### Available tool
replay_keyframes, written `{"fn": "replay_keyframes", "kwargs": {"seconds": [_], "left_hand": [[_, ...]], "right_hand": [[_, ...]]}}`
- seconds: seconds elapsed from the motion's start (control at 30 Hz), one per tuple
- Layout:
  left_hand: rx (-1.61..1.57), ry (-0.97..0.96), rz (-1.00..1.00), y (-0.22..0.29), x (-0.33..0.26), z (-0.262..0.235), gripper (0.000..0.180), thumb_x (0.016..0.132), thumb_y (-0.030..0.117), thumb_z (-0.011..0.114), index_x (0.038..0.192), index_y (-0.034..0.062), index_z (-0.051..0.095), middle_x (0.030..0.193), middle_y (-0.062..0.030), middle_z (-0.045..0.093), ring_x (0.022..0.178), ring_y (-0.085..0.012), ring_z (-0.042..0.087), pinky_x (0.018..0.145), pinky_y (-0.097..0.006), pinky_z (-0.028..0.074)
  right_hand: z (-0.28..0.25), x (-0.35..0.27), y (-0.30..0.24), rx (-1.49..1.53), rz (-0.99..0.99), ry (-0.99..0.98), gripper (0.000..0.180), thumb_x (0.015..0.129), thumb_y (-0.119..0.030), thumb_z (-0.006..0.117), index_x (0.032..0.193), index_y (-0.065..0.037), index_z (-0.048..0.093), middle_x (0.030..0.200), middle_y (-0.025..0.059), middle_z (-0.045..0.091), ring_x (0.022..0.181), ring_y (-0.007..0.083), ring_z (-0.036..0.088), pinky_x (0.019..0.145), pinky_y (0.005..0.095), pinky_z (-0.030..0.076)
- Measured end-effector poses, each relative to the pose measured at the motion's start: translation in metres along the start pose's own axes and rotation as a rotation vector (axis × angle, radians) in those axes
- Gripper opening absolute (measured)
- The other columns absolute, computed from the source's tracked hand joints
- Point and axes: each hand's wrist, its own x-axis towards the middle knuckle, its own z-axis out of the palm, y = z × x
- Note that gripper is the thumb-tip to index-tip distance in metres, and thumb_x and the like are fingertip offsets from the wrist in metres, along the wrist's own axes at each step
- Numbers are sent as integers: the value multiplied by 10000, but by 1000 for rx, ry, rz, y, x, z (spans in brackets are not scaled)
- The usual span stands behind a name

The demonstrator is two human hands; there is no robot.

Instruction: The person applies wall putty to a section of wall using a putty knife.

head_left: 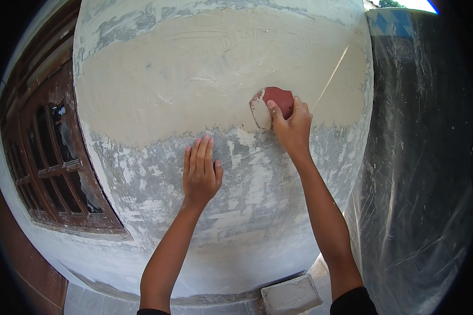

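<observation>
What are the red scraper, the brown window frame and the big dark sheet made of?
The red scraper in the right hand looks like stiff, matte plastic: thin, evenly coloured, no metallic shine. The window frame seems to be wood, varnished or painted brown: its joined bars look scuffed and worn. The dark sheet is probably thin, glossy plastic: its creases catch the light.

Right grip (294, 124) holds red scraper (279, 98); left grip (200, 171) against wall (263, 184)

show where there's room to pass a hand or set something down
Free: grey wall between left hand and right forearm; tiles left of the left forearm. Crowded: by the rectangular tray, and around the right hand holding the red scraper.
</observation>
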Motion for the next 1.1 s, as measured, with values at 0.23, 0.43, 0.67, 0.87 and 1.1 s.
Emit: {"fn": "replay_keyframes", "kwargs": {"seconds": [0.23,0.43,0.67,0.87,1.1], "left_hand": [[14,3,-2,-1,-3,3,517,937,132,531,1422,-18,435,1448,-153,467,1402,-295,395,1183,-486,296],[21,8,5,2,1,1,518,942,131,516,1428,-19,422,1450,-158,464,1399,-305,395,1182,-492,294],[-6,4,4,-2,-2,2,520,942,125,510,1430,-23,412,1460,-164,454,1408,-311,383,1186,-501,282],[18,5,-4,3,0,2,525,940,125,514,1431,-27,408,1465,-169,451,1403,-314,389,1183,-507,282],[15,14,-5,1,-2,2,517,944,132,514,1426,-27,418,1456,-166,459,1401,-312,394,1182,-500,289]], "right_hand": [[6,-22,-2,12,33,-5,476,868,-374,747,976,64,594,898,234,576,829,378,568,771,481,452],[-25,11,31,509,299,256,417,877,-339,745,946,50,612,862,185,610,770,321,605,720,436,485],[0,-18,16,94,141,21,450,868,-372,750,977,40,608,902,206,576,883,360,544,813,464,445],[-12,-14,12,404,202,192,427,876,-347,745,974,46,608,890,200,596,824,324,594,761,438,471],[-8,-4,7,178,229,115,427,877,-330,734,962,68,606,895,213,588,881,365,550,817,463,444]]}}
